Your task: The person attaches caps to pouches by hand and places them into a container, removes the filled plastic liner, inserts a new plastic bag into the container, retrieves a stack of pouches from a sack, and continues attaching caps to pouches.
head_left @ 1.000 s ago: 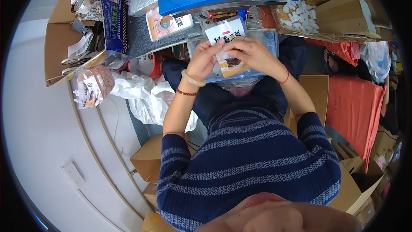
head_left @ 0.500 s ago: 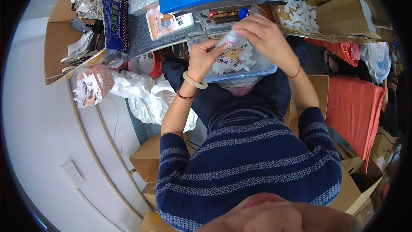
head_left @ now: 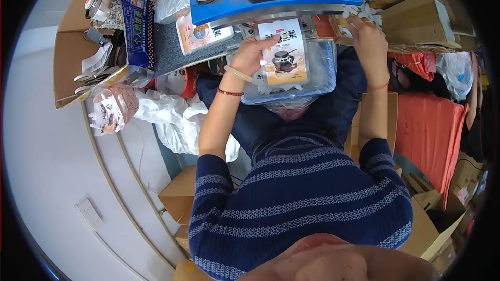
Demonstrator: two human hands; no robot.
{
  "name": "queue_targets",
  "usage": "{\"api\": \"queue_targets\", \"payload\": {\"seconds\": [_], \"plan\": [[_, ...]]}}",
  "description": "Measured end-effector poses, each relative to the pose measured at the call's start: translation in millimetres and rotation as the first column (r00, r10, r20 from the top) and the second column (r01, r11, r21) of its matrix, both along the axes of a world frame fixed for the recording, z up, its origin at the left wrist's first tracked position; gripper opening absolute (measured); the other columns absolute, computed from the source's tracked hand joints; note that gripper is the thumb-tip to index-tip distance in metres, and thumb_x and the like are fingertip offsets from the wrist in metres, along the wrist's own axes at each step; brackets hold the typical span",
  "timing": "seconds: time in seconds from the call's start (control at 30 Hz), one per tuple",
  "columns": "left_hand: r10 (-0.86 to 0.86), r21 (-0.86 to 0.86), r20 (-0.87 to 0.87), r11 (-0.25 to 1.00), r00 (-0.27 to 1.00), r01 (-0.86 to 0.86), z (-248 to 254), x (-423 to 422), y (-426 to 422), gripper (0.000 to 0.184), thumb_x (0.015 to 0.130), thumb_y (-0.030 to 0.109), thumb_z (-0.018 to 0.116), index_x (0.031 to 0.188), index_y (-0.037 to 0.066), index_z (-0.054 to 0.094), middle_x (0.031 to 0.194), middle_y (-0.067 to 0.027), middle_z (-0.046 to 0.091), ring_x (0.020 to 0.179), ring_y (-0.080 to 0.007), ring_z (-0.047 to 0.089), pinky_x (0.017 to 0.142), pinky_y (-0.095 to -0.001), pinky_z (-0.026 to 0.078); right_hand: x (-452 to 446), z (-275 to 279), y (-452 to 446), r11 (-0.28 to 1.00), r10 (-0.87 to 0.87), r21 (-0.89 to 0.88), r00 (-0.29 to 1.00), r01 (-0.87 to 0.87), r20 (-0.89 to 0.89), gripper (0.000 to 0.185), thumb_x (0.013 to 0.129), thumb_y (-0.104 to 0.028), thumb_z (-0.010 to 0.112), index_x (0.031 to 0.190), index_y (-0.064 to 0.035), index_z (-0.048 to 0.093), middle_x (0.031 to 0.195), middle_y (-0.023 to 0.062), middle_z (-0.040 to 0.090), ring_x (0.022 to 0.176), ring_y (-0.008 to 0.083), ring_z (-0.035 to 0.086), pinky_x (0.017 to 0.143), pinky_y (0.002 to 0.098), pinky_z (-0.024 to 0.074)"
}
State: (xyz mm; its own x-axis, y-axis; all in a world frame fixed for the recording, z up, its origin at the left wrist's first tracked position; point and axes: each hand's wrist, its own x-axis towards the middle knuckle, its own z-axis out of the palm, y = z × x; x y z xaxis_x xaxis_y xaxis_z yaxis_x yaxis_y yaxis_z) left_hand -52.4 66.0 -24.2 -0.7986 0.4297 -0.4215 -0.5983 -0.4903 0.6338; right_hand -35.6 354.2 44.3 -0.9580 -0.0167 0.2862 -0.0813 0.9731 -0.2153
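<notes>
My left hand (head_left: 250,54) grips the left edge of a flat printed pouch (head_left: 284,65), its thumb on the front. The pouch is white with dark lettering, a pot picture and an orange-yellow bottom. Under it, on my lap, is a blue plastic-lined tray (head_left: 324,80), and white pouch edges show inside. My right hand (head_left: 371,41) is at the box of small white pieces (head_left: 372,13) on the right. Its fingers are bent together among the pieces; whatever is between the fingertips is hidden.
A blue press (head_left: 281,0) overhangs the worktop. More printed pouches (head_left: 200,34) lie on the grey worktop, left. A cardboard box (head_left: 73,67) and a hanging bag of pouches (head_left: 112,106) are farther left. A red padded board (head_left: 429,140) stands at right.
Both hands were together on a pouch over the tray. Now my left hand alone holds a flat pouch, printed face up, while my right hand has moved right to the white pieces.
</notes>
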Motion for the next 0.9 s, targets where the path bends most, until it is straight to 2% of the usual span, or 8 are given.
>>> {"api": "queue_targets", "payload": {"seconds": [0.17, 0.23, 0.3, 0.37, 0.4, 0.5, 0.67, 0.9], "plan": [[-0.167, -0.353, -0.147, 0.929, 0.975, 0.106, 2.5, 12.9, -16.8, 0.019, 0.091, 0.017, 0.069, 0.098, -0.001, 0.071, 0.092, -0.0051, 0.071, 0.081, -0.0098, 0.065, 0.072, -0.0245, 0.052, -46.6, -46.7, 39.9, 0.955, 0.293, -0.135, 0.909, -0.264, 0.295, 0.015, 0.09, -0.017, 0.06, 0.095, -0.0034, 0.063, 0.092, 0.023, 0.064, 0.087, 0.0428, 0.061, 0.071, 0.0462, 0.0471], [-0.079, -0.489, -0.417, 0.859, 0.905, -0.151, 2.5, 11.8, -47.6, 0.02, 0.09, 0.016, 0.069, 0.101, -0.002, 0.071, 0.087, -0.0034, 0.07, 0.078, -0.0097, 0.064, 0.069, -0.0225, 0.05, -46.9, -44.7, 31.9, 0.963, 0.24, -0.178, 0.946, -0.203, 0.22, 0.016, 0.09, -0.017, 0.06, 0.096, -0.0025, 0.063, 0.092, 0.0235, 0.064, 0.088, 0.0427, 0.061, 0.072, 0.0456, 0.0474], [-0.057, -0.726, -0.629, 0.398, 0.775, -0.561, 1.7, -8.7, -83.2, 0.027, 0.09, 0.017, 0.067, 0.11, -0.001, 0.067, 0.09, -0.0087, 0.07, 0.076, -0.019, 0.064, 0.068, -0.0304, 0.049, -53.3, -55.0, 35.8, 0.966, 0.172, -0.206, 0.983, -0.157, 0.059, 0.02, 0.091, -0.019, 0.061, 0.101, -0.0023, 0.064, 0.094, 0.0237, 0.065, 0.09, 0.0417, 0.062, 0.074, 0.0438, 0.0484], [-0.57, -0.39, -0.779, 0.116, 0.26, -0.913, -12.6, -28.8, -101.3, 0.038, 0.088, 0.019, 0.068, 0.12, 0.001, 0.06, 0.103, -0.0194, 0.066, 0.09, -0.0333, 0.063, 0.078, -0.0388, 0.048, -39.4, -51.5, 26.2, 0.96, 0.122, -0.254, 0.992, -0.119, -0.005, 0.021, 0.092, -0.019, 0.061, 0.104, -0.0024, 0.064, 0.096, 0.0225, 0.066, 0.089, 0.039, 0.064, 0.075, 0.0418, 0.0493], [-0.59, -0.703, -0.616, 0.112, 0.522, -0.702, -43.1, -10.3, -111.5, 0.048, 0.086, 0.018, 0.068, 0.129, 0.003, 0.054, 0.115, -0.0259, 0.06, 0.11, -0.0427, 0.054, 0.093, -0.0422, 0.044, -37.4, -44.7, 22.6, 0.948, 0.069, -0.304, 0.993, -0.094, -0.092, 0.023, 0.093, -0.02, 0.061, 0.108, -0.0026, 0.064, 0.097, 0.0212, 0.067, 0.088, 0.0363, 0.066, 0.075, 0.0399, 0.0502], [-0.763, -0.599, -0.515, -0.005, 0.39, -0.801, -48.1, 35.5, -108.8, 0.047, 0.078, 0.003, 0.064, 0.124, 0.004, 0.059, 0.129, -0.0134, 0.061, 0.127, -0.0291, 0.053, 0.106, -0.0432, 0.04, -15.0, -27.4, 21.4, 0.869, -0.038, -0.494, 0.992, -0.028, -0.123, 0.023, 0.094, -0.015, 0.061, 0.113, -0.0025, 0.064, 0.097, 0.017, 0.069, 0.085, 0.0268, 0.068, 0.077, 0.0331, 0.0516], [-0.545, -0.507, -0.733, 0.039, 0.406, -0.861, -30.0, 41.5, -111.5, 0.037, 0.072, -0.009, 0.056, 0.102, 0.007, 0.07, 0.103, -0.0106, 0.071, 0.101, -0.0287, 0.066, 0.089, -0.0385, 0.05, 25.2, -3.3, -28.3, 0.494, 0.201, -0.851, 0.976, -0.176, -0.086, 0.021, 0.094, -0.009, 0.063, 0.113, -0.0034, 0.066, 0.097, 0.0028, 0.069, 0.087, 0.0079, 0.063, 0.078, 0.0237, 0.0498], [-0.469, -0.46, -0.77, -0.061, 0.432, -0.886, -42.8, 8.7, -92.0, 0.035, 0.065, -0.01, 0.057, 0.097, 0.003, 0.063, 0.098, -0.0153, 0.064, 0.1, -0.0351, 0.058, 0.089, -0.0423, 0.047, 37.7, -22.8, -84.1, 0.56, 0.344, -0.812, 0.938, -0.165, 0.047, 0.021, 0.087, -0.008, 0.07, 0.107, -0.0024, 0.068, 0.096, 0.0056, 0.069, 0.082, 0.0095, 0.064, 0.071, 0.023, 0.0495]]}}
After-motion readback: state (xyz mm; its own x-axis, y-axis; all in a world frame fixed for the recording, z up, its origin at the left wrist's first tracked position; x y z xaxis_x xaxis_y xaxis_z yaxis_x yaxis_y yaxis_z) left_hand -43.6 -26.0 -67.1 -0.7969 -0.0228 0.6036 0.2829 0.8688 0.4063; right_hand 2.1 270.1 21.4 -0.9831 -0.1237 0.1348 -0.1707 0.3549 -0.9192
